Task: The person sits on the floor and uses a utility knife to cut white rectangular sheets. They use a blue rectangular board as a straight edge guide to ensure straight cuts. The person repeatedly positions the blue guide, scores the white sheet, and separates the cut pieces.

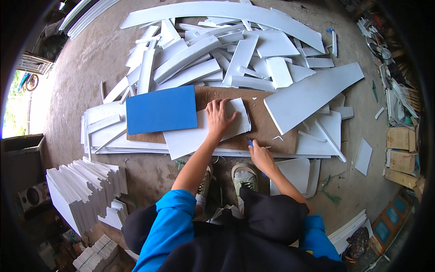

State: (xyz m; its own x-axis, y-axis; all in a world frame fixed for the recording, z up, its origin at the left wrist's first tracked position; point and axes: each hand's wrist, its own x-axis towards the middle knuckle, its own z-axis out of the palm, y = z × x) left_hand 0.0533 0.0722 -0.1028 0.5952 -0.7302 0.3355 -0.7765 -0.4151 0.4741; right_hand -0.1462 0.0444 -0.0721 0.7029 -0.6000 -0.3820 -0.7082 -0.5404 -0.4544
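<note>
My left hand lies flat with its fingers spread on a white foam board piece, pressing it against a brown board. A flat blue rectangular panel covers the white piece's left part. To the right of that piece, my right hand is closed round a slim blue tool, which looks like a utility knife. Most of it is hidden in the fist, and I cannot make out its blade. Small white scraps lie on the brown board.
A large heap of white foam offcuts lies beyond the board. One long tapered piece rests over its right end. Stacked white sheets stand at the lower left. Cardboard boxes line the right side. My shoes are just below the board.
</note>
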